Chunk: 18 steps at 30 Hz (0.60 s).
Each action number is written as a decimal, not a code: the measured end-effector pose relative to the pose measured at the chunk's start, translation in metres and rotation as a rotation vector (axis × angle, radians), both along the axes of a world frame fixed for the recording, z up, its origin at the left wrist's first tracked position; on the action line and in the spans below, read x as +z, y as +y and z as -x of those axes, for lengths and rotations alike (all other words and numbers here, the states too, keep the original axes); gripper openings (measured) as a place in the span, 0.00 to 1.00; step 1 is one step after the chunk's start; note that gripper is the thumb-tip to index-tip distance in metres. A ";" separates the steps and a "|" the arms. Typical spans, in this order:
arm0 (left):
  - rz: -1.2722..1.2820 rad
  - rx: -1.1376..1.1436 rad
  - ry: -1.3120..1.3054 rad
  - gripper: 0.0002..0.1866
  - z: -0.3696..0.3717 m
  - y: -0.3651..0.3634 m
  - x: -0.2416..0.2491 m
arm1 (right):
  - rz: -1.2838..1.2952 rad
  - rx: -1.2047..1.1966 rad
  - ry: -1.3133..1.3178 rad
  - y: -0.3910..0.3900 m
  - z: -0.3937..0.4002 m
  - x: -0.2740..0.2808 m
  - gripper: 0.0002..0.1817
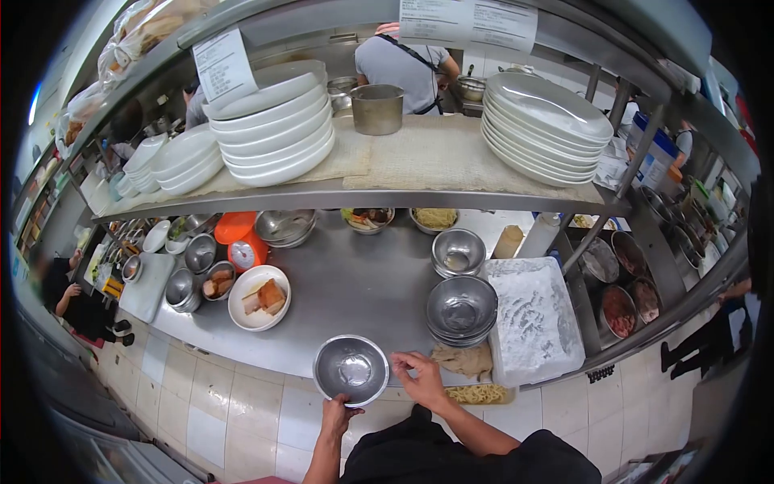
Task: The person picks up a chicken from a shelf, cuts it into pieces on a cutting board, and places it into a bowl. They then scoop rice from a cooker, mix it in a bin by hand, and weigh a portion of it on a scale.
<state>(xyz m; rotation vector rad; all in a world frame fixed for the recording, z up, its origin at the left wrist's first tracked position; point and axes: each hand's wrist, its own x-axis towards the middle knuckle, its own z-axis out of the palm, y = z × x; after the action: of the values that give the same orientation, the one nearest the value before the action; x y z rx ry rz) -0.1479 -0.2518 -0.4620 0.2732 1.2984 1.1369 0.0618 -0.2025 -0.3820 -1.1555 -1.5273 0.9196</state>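
A shiny metal bowl (351, 370) is held at the front edge of the steel counter, and nothing is visible inside it. My left hand (339, 414) grips its near rim from below. Just right of the bowl, my right hand (419, 377) has its fingers partly bent and apart, with nothing visible in them. Farther right stand stacked metal bowls (461, 307) beside a tan cloth (463, 360). To the left, a white bowl (260, 298) holds pieces of meat.
A tub of white powder (534, 319) stands at the right. An orange scale (241, 242) is at the left. Above the counter, a shelf (355, 198) carries plate stacks and a metal pot (377, 110). A person (398, 74) stands behind it.
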 end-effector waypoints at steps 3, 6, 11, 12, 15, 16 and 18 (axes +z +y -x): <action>0.024 -0.035 0.027 0.16 0.001 -0.001 -0.002 | 0.011 -0.008 0.013 -0.004 -0.001 0.004 0.13; -0.044 -0.004 -0.029 0.17 -0.004 -0.007 0.014 | 0.025 -0.017 0.015 -0.009 0.000 0.005 0.13; 0.022 -0.047 0.055 0.15 0.005 -0.016 0.001 | 0.018 -0.032 -0.003 -0.014 0.004 0.001 0.12; 0.029 -0.030 0.038 0.15 0.006 -0.017 0.002 | 0.020 -0.031 -0.004 -0.014 0.006 0.001 0.12; 0.028 -0.012 0.015 0.16 0.007 -0.022 -0.001 | 0.015 -0.028 -0.018 -0.014 0.010 -0.001 0.12; 0.019 -0.008 0.010 0.16 0.008 -0.024 -0.001 | 0.004 -0.022 -0.030 -0.014 0.012 -0.002 0.12; 0.015 -0.012 0.031 0.16 0.007 -0.026 0.002 | 0.006 -0.017 -0.024 -0.013 0.015 0.003 0.12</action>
<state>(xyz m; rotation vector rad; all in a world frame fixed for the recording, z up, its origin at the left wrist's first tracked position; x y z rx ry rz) -0.1552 -0.2777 -0.4603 0.2881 1.3311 1.1165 0.0467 -0.2157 -0.3791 -1.1854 -1.5329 0.9023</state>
